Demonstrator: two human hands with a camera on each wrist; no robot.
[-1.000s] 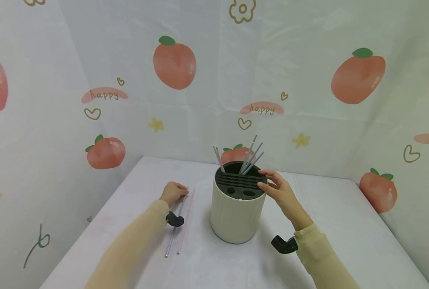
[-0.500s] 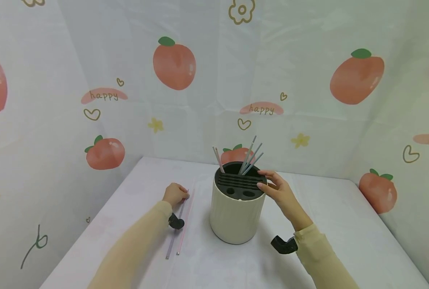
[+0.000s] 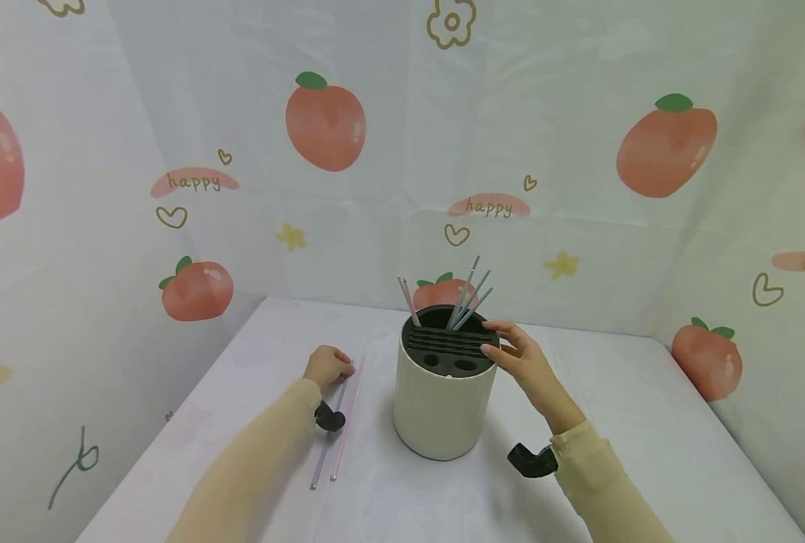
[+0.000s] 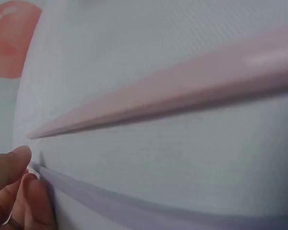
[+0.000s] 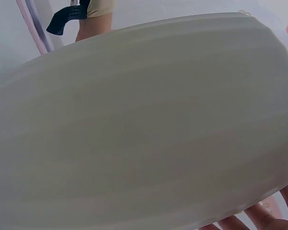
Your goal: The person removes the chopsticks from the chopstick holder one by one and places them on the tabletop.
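My left hand pinches the far end of a thin purple stick lying on the table at the left. Parallel to it, just to the right, lies a pink stick, untouched. At the middle stands a cream, ribbed, round utensil holder with a black slotted and holed top insert. My right hand grips its right rim, thumb on the near part and fingers farther back. In the right wrist view the holder's wall fills most of the frame, with fingertips along its edge.
Pale pink sticks lean at the left of the holder's open back section; several blue-grey sticks lean right there. A white table carries everything. Behind it hangs a backdrop printed with peaches.
The purple stick's near end has shifted slightly toward me, and my left hand has moved a little the same way. The right hand keeps its place on the holder.
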